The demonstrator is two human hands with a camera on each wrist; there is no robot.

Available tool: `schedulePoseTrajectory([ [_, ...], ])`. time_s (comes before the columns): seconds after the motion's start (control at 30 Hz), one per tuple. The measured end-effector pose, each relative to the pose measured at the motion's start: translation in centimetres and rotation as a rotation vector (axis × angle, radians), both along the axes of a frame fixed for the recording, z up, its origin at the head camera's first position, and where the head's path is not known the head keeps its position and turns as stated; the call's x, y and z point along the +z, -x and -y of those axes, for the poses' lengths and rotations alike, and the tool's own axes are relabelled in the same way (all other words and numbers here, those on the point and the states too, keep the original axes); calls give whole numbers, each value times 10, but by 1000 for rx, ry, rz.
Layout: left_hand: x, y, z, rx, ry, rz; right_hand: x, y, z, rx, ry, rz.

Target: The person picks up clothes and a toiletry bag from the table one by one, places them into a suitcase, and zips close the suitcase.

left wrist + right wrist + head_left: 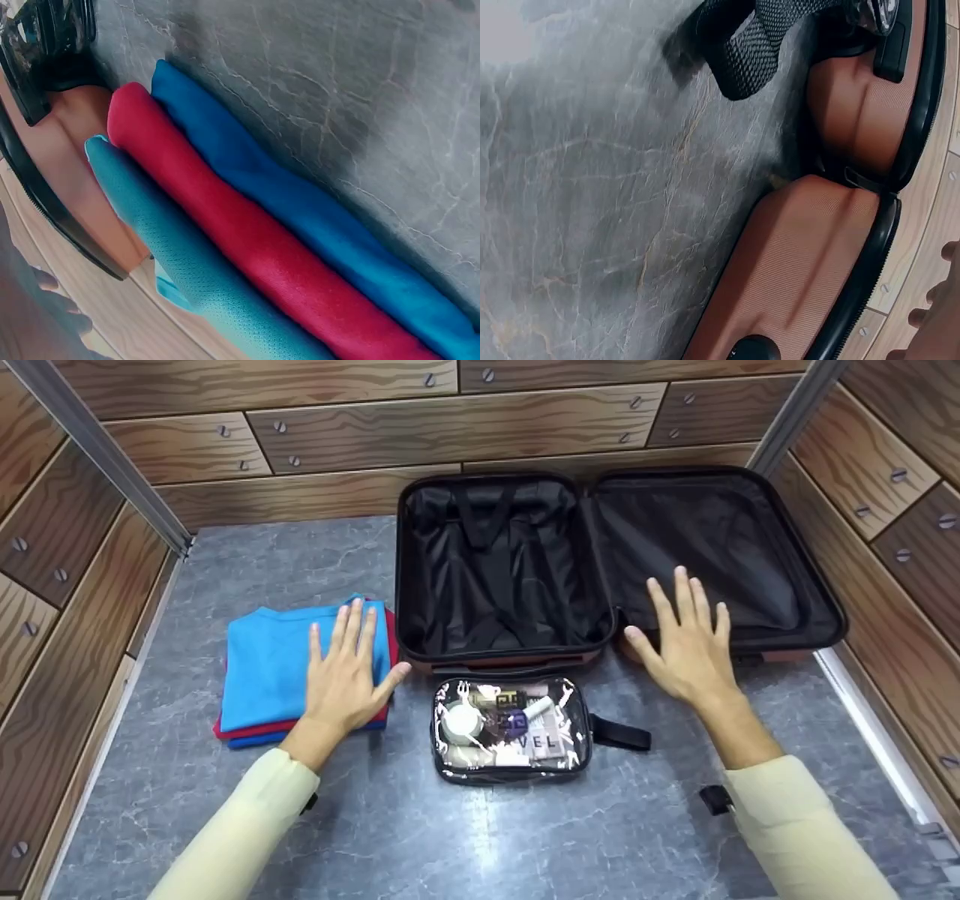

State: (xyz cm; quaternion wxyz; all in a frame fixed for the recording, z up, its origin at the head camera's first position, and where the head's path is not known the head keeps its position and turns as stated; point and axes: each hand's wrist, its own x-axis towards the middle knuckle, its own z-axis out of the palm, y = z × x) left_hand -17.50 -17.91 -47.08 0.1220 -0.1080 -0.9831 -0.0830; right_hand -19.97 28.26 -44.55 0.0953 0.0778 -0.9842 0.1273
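Note:
My left hand, fingers straight and spread, is held over the right part of a stack of folded shirts. Light blue lies on top, with a red shirt and a darker blue shirt beneath. Above the near edge of the suitcase's right half is my right hand, also spread and holding nothing. The suitcase lies open, its left half lined in black; its shell is copper-coloured. A clear toiletry pouch with a black strap lies between the hands.
The grey marbled surface carries everything. Wood-patterned panels rise at the back and both sides, with metal posts at the back corners. Small bottles and a white-lidded jar show inside the pouch.

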Motion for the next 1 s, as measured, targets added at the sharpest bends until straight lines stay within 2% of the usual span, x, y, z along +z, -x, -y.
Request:
schedulePoseTrajectory([
  [0.1, -1, -1, 1, 3, -1, -12, -1, 1, 4, 4, 5, -24],
  [0.47, -5, -1, -5, -32, 26, -133, -3, -2, 16, -9, 96, -170],
  [0.8, -10, -13, -20, -78, -5, -263, -12, -16, 31, 1, 128, -199],
  [1.0, -18, -21, -31, -107, -19, -291, -24, -26, 36, 36, 113, -174],
])
